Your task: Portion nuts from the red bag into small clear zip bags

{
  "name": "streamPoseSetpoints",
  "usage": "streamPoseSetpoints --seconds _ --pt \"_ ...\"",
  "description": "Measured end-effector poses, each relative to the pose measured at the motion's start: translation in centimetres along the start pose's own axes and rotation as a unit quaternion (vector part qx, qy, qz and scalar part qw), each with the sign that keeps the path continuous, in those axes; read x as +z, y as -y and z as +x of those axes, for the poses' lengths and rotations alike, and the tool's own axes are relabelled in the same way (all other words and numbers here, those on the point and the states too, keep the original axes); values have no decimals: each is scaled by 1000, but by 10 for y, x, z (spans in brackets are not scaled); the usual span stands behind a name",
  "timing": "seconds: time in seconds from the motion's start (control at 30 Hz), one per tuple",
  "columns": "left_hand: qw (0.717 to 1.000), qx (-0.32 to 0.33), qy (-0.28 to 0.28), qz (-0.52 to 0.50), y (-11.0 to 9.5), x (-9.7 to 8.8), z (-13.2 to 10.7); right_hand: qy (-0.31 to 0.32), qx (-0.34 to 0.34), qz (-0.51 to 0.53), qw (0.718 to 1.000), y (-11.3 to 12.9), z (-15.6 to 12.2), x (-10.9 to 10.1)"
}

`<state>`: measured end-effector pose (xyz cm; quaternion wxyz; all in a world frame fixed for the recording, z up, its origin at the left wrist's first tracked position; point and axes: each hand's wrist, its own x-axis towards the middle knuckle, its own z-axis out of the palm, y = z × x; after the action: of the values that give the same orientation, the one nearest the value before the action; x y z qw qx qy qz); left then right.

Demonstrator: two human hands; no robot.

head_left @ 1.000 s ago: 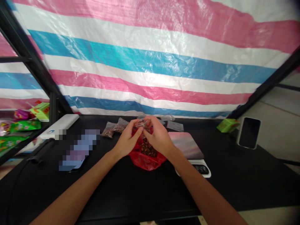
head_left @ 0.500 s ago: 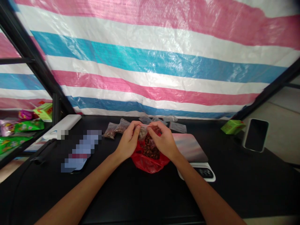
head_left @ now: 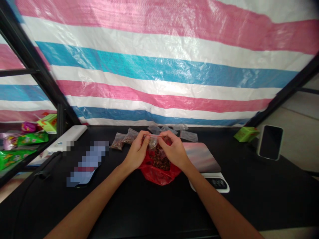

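Pinched by its top strip, a small clear zip bag [head_left: 153, 143] is held between my left hand [head_left: 137, 149] and my right hand [head_left: 173, 147]. Thumbs and forefingers of both hands are closed on the strip, one hand at each end. What lies inside the bag is hard to make out. Below and behind my fingers, an open red plastic bag [head_left: 159, 177] holds a heap of small dark brown dried pieces [head_left: 160, 161]. To the left of my left hand lie two zip bags with brown contents, one nearer [head_left: 118, 142] and one farther [head_left: 130, 135].
Several flat clear zip bags [head_left: 188, 135] lie at the back of the black table [head_left: 149, 212]. Right of the red bag stands a white scale [head_left: 225, 187] with a metal plate [head_left: 203, 157]. A phone [head_left: 270, 142] stands near a green box [head_left: 246, 134]. Another phone [head_left: 87, 176] lies left.
The view has tilted up slightly. Both hands keep their pinch on the zip bag, and its top strip shows a little more between the fingers. Objects on the table have stayed put.
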<state>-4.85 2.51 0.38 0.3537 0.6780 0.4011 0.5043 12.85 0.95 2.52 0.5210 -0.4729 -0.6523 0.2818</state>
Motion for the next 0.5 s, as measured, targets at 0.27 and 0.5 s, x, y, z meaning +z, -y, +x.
streamPoseSetpoints --seconds 0.27,0.5 --pt "999 22 24 21 -1 3 -4 4 -59 -40 997 2 0 -1" --pt "999 -21 31 -24 2 5 -4 -2 -52 -65 996 3 0 -3"
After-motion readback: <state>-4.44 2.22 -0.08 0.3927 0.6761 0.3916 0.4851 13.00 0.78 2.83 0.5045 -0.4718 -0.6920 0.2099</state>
